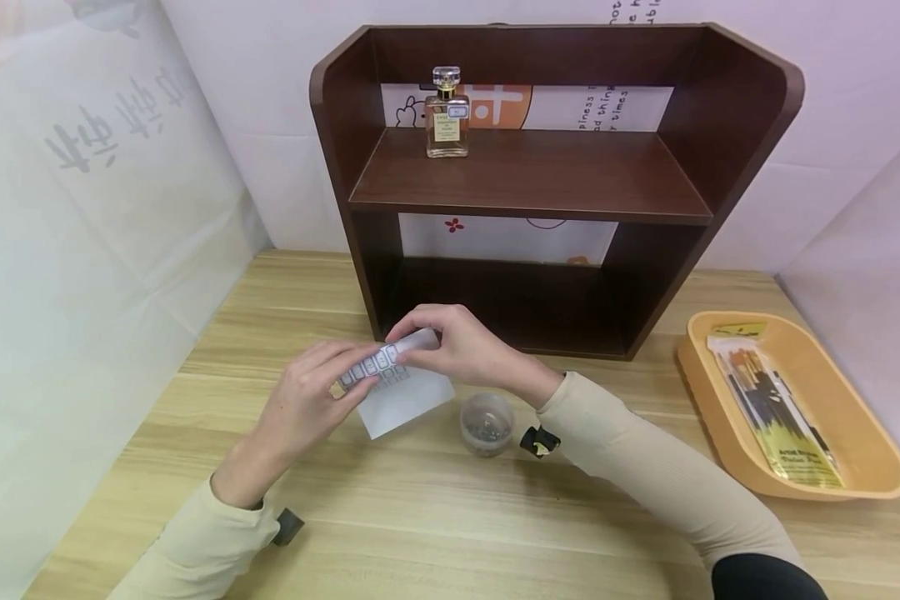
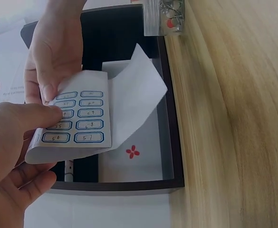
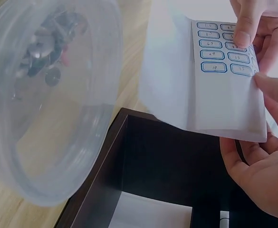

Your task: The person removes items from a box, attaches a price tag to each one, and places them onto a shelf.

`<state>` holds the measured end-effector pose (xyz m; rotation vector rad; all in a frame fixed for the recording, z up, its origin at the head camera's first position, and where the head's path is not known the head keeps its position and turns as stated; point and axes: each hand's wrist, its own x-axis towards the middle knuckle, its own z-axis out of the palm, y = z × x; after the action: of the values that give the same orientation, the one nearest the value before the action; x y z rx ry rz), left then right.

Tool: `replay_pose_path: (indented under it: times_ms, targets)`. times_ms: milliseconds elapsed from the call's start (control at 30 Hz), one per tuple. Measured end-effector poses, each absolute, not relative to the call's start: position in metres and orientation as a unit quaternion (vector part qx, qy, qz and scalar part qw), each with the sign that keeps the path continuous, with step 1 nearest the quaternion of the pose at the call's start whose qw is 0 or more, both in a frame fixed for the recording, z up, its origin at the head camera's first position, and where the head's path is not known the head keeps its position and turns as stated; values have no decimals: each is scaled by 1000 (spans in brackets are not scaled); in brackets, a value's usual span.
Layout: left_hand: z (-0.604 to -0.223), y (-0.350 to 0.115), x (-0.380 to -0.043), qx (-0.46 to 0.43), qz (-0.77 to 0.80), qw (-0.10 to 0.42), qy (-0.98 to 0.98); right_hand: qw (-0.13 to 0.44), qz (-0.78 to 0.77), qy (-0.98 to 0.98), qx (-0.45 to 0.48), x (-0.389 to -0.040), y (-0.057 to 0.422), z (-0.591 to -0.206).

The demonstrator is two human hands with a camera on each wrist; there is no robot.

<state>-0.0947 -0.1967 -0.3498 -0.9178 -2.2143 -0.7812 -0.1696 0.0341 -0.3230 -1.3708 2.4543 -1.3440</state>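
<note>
matt paper label sheet, smooth plastic cup, glossy glass bottle, wood-grained table

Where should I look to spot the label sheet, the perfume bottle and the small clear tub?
Label sheet (image 2: 98,119): left wrist view, on its printed side.
Perfume bottle (image 1: 447,127): head view, on its front label.
Small clear tub (image 3: 93,123): right wrist view, on its clear wall.

I'm standing at a screened-off work corner, home or office unclear: white printed sheets are enclosing a wood-grain tabletop, a perfume bottle is sitting on a brown shelf unit, and packaged brushes are lying in an orange tray.
</note>
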Motion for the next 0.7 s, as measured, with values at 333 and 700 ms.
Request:
replay_pose_path:
  times_ms: [333, 700]
  targets:
    - [-347, -196, -92, -337, -291, 308, -840, -28, -444, 772, -453, -168, 32, -325]
    - [-349, -196, -92, -334, -294, 318, -837, -55, -454, 756, -469, -165, 27, -321]
